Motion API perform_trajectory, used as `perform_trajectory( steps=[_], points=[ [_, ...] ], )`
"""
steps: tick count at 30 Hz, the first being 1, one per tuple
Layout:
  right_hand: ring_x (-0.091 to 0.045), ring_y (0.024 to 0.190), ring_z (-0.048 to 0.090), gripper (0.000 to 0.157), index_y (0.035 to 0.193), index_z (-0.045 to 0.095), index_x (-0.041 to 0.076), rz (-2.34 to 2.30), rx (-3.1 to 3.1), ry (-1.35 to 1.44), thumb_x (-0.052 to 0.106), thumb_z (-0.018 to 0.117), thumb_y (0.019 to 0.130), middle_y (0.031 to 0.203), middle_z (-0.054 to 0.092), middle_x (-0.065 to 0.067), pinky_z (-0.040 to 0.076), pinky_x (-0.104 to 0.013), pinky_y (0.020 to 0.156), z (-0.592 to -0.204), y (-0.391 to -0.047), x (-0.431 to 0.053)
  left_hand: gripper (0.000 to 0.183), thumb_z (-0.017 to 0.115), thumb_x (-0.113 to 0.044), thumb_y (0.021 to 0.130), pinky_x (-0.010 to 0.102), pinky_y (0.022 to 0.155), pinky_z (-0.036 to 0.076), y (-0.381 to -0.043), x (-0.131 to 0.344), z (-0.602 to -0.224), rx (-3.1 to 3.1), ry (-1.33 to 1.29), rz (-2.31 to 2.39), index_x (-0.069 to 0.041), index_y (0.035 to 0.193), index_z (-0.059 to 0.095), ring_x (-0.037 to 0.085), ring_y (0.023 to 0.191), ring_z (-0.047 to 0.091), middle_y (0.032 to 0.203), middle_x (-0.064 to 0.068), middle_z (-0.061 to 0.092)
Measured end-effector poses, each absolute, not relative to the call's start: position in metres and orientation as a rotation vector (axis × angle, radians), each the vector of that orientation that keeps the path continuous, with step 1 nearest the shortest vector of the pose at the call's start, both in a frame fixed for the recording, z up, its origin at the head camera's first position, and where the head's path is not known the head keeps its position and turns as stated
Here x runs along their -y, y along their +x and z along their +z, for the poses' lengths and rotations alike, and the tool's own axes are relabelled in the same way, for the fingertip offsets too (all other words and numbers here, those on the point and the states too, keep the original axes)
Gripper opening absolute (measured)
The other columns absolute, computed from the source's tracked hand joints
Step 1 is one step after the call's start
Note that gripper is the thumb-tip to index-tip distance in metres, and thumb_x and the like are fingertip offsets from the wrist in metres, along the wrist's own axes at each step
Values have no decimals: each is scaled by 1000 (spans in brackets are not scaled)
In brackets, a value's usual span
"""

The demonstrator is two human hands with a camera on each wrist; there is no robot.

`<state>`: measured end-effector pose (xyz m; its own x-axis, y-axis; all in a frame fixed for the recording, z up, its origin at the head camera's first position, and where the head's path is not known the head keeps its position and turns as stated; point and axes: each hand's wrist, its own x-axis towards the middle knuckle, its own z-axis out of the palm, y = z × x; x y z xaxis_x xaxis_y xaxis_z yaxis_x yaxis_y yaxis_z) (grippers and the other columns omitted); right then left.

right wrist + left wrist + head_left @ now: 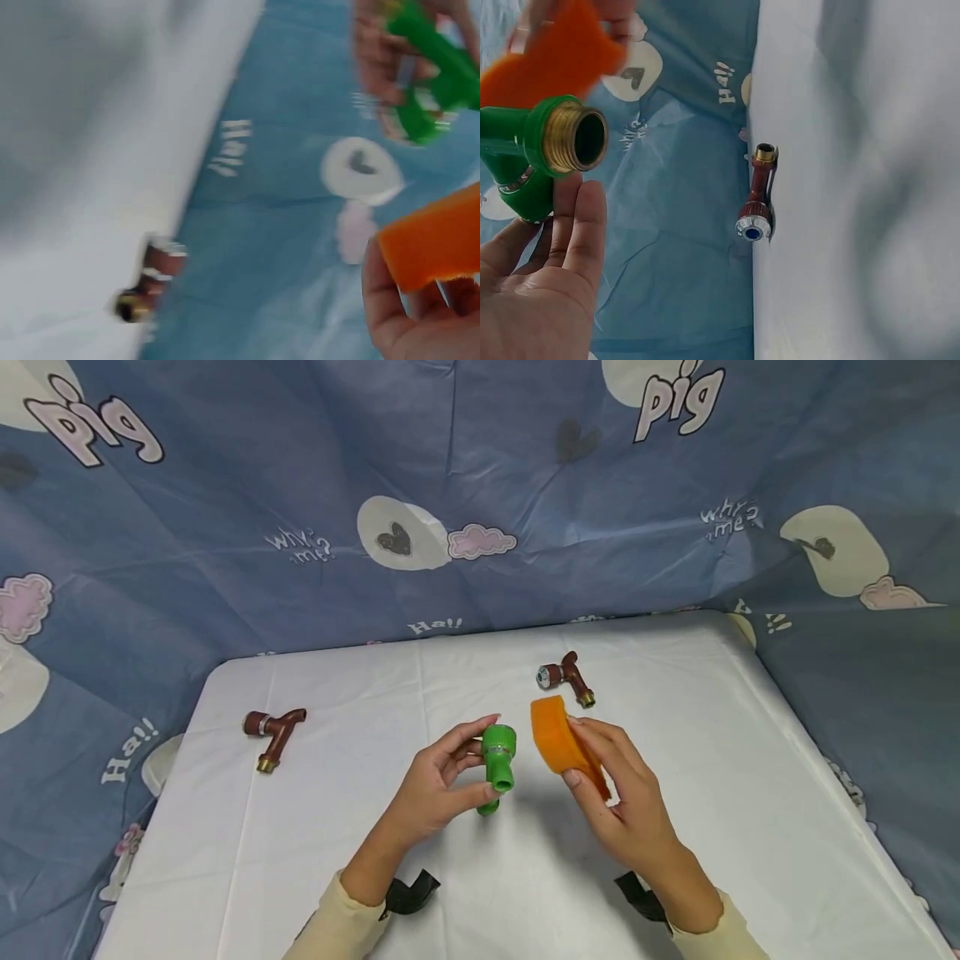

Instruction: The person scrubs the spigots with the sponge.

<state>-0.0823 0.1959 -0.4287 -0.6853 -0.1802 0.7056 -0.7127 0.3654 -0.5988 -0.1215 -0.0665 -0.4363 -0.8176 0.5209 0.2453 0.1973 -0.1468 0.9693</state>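
Between the thumb and fingers of my left hand (442, 777) is a green tap (498, 756). Its brass threaded end (574, 139) shows large in the left wrist view. My right hand (626, 793) pinches an orange sponge (558, 735), thumb on the near side and fingers on the far side. The sponge is just right of the tap, with a gap between them in the head view. Both hands are held over the middle of the white-covered table.
A brown tap (276, 737) with a brass end lies at the left of the white tablecloth (337, 852). Another brown tap (570, 678) lies behind the sponge, toward the back edge. Blue printed fabric (450, 460) hangs behind the table.
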Motion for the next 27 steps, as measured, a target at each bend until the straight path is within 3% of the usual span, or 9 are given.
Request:
perform_trajectory(
  steps=[7,13,21,27],
  points=[
    [-30,118,63,40,143,60,0,1434,2122,989,14,63,106,140,58,-20,54,-27,100,-403,-70,-193,74,81,-3,91,42,109,49,-120,63,-434,-1994,933,1996,-9,156,46,29,124,58,147,10,54],
    [-28,117,63,49,142,62,2,1508,2162,1040,-8,64,94,140,57,-17,55,-27,97,-410,-68,-189,74,79,1,89,43,108,50,-119,64,-432,-2013,1036,1954,-9,155,47,32,125,57,146,8,54],
    [-26,113,64,52,141,62,5,1559,2186,1017,-12,64,92,136,60,-13,56,-27,95,-412,-60,-192,71,84,-2,87,44,105,52,-119,65,-431,-2006,990,1973,-7,149,51,30,121,58,142,9,55],
    [-25,114,63,55,143,61,6,1652,2212,935,-14,64,91,137,60,-11,56,-28,96,-414,-48,-196,68,83,-5,90,41,104,53,-118,65,-430,-1964,941,1988,-7,147,46,29,117,59,150,7,54]
  ],
)
